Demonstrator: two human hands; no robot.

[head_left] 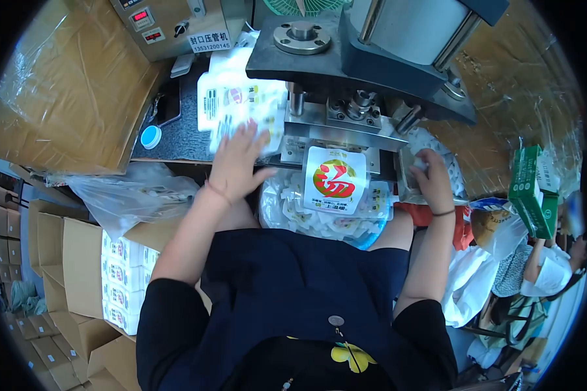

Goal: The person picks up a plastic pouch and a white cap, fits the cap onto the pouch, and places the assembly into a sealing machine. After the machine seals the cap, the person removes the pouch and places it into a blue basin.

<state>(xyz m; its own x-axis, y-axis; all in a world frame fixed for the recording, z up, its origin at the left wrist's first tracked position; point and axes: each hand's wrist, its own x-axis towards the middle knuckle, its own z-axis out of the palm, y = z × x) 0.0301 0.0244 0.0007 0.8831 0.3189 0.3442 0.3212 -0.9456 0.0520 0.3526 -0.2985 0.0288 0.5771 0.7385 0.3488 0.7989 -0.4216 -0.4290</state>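
My left hand (238,161), fingers spread, rests at the near edge of a pile of white printed pouches (241,98) on the dark worktop. My right hand (432,181) is at a bin (407,189) of small whitish pieces (437,143), its fingers curled; what they hold, if anything, is hidden. Between my hands, a white pouch (336,181) with a red and green emblem lies at the front of the press machine (362,117). Below it, a basin (375,240) full of similar pouches sits at my lap.
A control box (169,26) with red displays stands at the upper left. A blue cap (150,137) and a phone (169,101) lie on the worktop. An open carton (81,260) holds white packs. A green box (531,189) is at right, near another person (551,267).
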